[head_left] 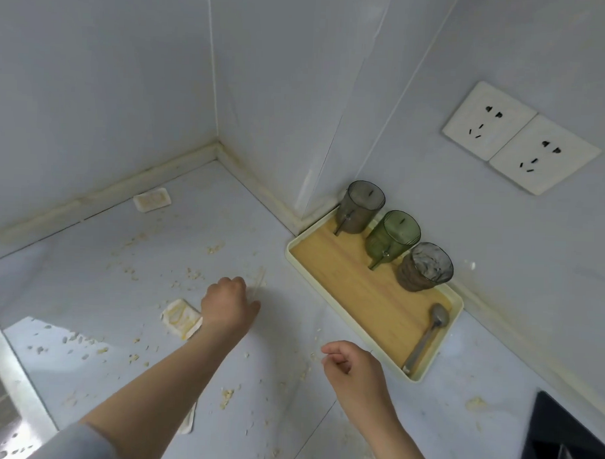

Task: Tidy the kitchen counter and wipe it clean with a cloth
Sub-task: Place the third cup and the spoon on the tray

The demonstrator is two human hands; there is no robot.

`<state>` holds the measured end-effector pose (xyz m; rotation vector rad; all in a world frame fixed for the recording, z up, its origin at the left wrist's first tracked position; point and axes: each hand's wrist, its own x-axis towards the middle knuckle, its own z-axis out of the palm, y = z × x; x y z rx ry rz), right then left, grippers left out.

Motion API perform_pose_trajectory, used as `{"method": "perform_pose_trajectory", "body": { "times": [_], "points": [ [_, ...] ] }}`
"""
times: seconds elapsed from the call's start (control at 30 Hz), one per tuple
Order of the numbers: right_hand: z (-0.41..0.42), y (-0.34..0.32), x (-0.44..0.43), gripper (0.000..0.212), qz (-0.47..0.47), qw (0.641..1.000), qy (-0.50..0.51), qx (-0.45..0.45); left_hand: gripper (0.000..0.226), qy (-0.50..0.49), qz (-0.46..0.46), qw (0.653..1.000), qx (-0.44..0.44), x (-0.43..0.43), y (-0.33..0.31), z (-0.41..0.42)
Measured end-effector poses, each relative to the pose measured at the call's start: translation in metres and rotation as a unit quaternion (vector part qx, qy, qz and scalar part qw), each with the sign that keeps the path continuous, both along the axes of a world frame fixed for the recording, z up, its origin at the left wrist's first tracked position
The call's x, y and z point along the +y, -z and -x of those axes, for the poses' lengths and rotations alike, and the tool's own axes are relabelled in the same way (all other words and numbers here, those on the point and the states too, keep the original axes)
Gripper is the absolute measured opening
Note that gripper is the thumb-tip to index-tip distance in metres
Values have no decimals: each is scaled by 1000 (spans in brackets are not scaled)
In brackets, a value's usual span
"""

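Corner of a kitchen, pale walls [93, 84] on two sides, and a grey bench [283, 335] that's honestly a mess. Yellowish crumbs [226, 396] lie all over it, thickest across the middle and towards the near edge.

The left hand [228, 305] is down at the bench, knuckles up and fingers curled under. A faint thin strip [260, 281] lies right at its fingertips. It's too washed out for me to say what it is, and I can't tell if the hand is pinching it or just touching the bench. The right hand [354, 368] hovers just beside the tray [294, 263], fingers loosely curled, thumb near the forefinger, nothing in it.

A small white dish [181, 317] smeared with yellow sits touching the left wrist, partly covered by it. Another dish [152, 199] is back near the wall. Something white [188, 422] pokes out from under the left forearm, mostly hidden. A black slab [568, 441] is cut off at the bottom right and a metal edge [1, 356] at the left, so no idea what either one is.

The tray is pushed into the right wall and has a wood-look base. It holds a grey cup [363, 205], a green cup [392, 234] and a brownish cup [425, 266] in a row, plus a spoon [427, 333] at the near end. Two sockets [520, 137] are on the wall above.
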<state>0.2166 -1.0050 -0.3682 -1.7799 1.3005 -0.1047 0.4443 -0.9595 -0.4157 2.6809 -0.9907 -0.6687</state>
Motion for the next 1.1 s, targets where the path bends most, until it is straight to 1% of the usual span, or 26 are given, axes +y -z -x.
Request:
{"method": "perform_pose_trajectory", "body": {
  "times": [0.13, 0.3, 0.53, 0.67, 0.77, 0.97, 1.1],
  "points": [
    [1, 8, 0, 19, -19, 1000, 12, -4, 24, 10, -25, 999, -22, -6, 7, -1],
    [2, 16, 0, 19, -21, 1000, 14, -5, 10, -3, -23, 1000, -2, -10, 15, -5],
    [10, 11, 0, 17, -23, 1000, 19, -6, 14, -29, 56, 997, 40, 2, 3, 14],
    [20, 10, 8, 17, -26, 1000, 17, 1, 13, -24, 103, 993, 57, 13, -17, 37],
    [29, 9, 20, 19, -22, 1000, 19, 0, 16, -16, 139, 987, 73, 28, -30, 59],
    [62, 8, 41, 21, -18, 999, 25, -9, 17, -5, 150, 985, 82, 51, -47, 100],
    [99, 11, 49, 21, -28, 997, 69, -5, 19, 14, 137, 987, 85, 58, -52, 128]
  ]
}}
